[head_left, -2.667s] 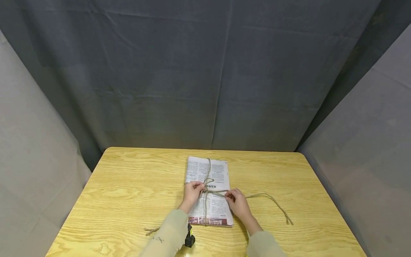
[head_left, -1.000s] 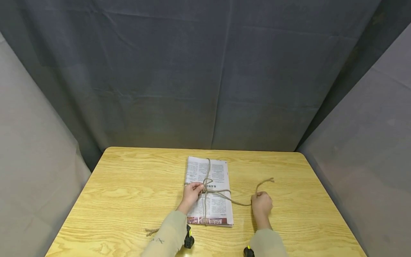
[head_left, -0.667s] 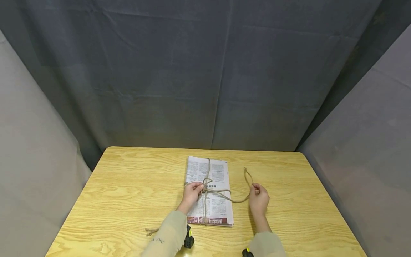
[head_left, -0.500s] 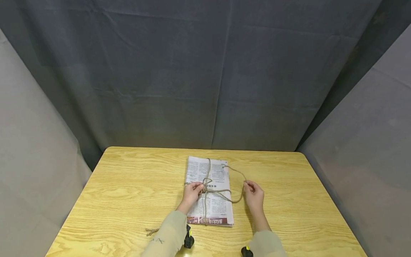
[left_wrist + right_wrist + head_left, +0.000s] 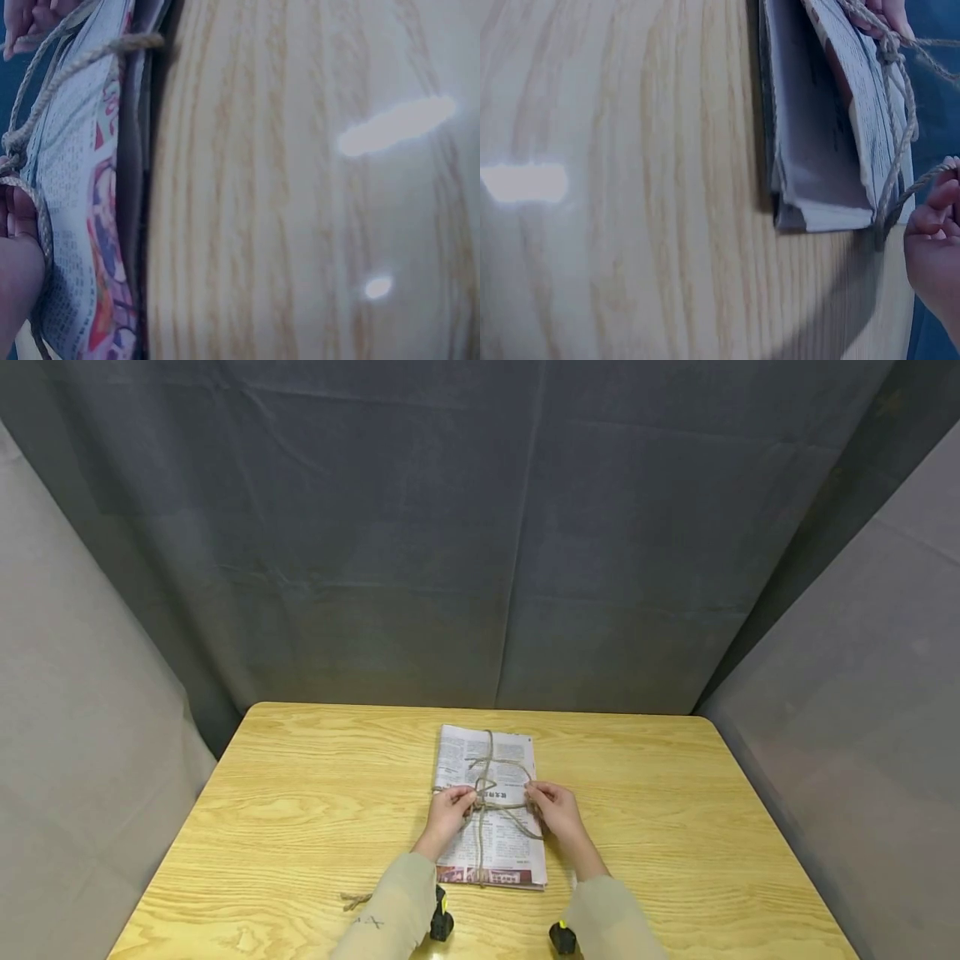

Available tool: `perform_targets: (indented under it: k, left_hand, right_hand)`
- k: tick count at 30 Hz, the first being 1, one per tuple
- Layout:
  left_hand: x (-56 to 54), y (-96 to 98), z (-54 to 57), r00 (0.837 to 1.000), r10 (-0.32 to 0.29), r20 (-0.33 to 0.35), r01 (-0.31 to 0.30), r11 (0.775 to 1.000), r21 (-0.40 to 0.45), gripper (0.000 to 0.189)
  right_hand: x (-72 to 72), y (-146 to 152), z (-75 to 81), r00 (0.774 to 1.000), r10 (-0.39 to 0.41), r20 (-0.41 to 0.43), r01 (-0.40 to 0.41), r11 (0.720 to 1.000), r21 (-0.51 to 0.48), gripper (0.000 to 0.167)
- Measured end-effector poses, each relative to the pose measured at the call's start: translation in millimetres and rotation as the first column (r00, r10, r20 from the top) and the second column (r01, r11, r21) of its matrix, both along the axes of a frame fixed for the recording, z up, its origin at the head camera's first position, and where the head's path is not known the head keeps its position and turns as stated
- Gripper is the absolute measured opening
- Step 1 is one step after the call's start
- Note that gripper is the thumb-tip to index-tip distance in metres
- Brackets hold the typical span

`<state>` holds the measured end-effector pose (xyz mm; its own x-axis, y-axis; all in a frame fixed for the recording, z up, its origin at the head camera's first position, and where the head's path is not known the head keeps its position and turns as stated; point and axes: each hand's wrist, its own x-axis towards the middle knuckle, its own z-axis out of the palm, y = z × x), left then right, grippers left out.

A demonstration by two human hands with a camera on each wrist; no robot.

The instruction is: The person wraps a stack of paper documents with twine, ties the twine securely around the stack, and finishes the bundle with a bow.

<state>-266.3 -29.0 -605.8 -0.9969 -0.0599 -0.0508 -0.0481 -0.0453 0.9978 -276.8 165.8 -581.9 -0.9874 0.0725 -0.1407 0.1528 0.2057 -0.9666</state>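
A folded stack of newspapers (image 5: 510, 852) lies on the table, with brown rope (image 5: 481, 852) running over it lengthwise and crosswise. Near the middle of the stack the rope forms a knot with a small loop beside it. My left hand (image 5: 446, 817) pinches the rope at that knot. At the stack's right edge, my right hand (image 5: 558, 810) pinches the rope's long end, which arcs back leftward over the newspapers. In the right wrist view the rope (image 5: 930, 177) runs from the curled fingers to the side of the newspapers (image 5: 832, 217).
Another frayed rope end (image 5: 354, 900) lies on the wooden table (image 5: 300, 793) beside the left sleeve. Black devices, one of them a wrist camera (image 5: 441, 920), sit under both forearms. A dark curtain (image 5: 375, 527) closes the back, with pale cloth at both sides.
My right hand gripped the rope's long end out to the right, then came back left to the stack's edge, swinging that end over the newspapers. My left hand has stayed at the knot.
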Motion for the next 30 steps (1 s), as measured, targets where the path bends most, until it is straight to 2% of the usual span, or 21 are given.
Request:
perform_targets:
  k: [5, 9, 12, 15, 20, 24, 27, 30]
  left_hand:
    - [-1.0, -0.7, -3.0, 1.000, -0.013, -0.005, 0.013, 1.000, 0.000, 0.022]
    - [-1.4, -1.5, -4.1, 1.000, -0.024, -0.015, 0.024, 1.000, -0.004, 0.023]
    - [-1.8, -1.4, -4.6, 1.000, -0.024, -0.006, 0.024, 1.000, 0.000, 0.023]
    - [-1.8, -1.2, -4.5, 1.000, -0.022, 0.002, 0.022, 1.000, 0.000, 0.023]
    - [-1.3, -1.1, -4.1, 1.000, -0.019, -0.010, 0.019, 1.000, 0.014, 0.023]
    - [-0.6, -2.2, -3.9, 1.000, -0.025, -0.005, 0.025, 1.000, 0.018, 0.024]
    - [-0.5, -3.0, -4.2, 1.000, -0.030, 0.009, 0.030, 1.000, 0.008, 0.024]
    - [-0.4, -3.3, -3.6, 0.999, -0.029, 0.016, 0.029, 1.000, -0.001, 0.024]
  right_hand:
    - [-2.9, -8, -3.7, 0.994, 0.109, -0.021, -0.105, 0.984, 0.142, 0.022]
    - [-2.9, -15, -4.5, 0.979, 0.178, -0.095, -0.144, 0.946, 0.291, 0.017]
    - [-2.2, -20, -4.0, 0.969, 0.200, -0.147, -0.129, 0.911, 0.392, 0.014]
    - [-1.4, -24, -3.1, 0.965, 0.184, -0.189, -0.079, 0.886, 0.456, 0.011]
    - [0.0, -30, -3.5, 0.964, 0.123, -0.234, 0.013, 0.863, 0.505, 0.004]
    - [1.9, -30, -5.7, 0.949, 0.156, -0.272, 0.011, 0.850, 0.526, 0.005]
    - [3.8, -27, -5.3, 0.940, 0.173, -0.295, 0.001, 0.860, 0.510, 0.009]
    - [6.8, -21, 0.1, 0.944, 0.128, -0.305, 0.034, 0.880, 0.474, 0.011]
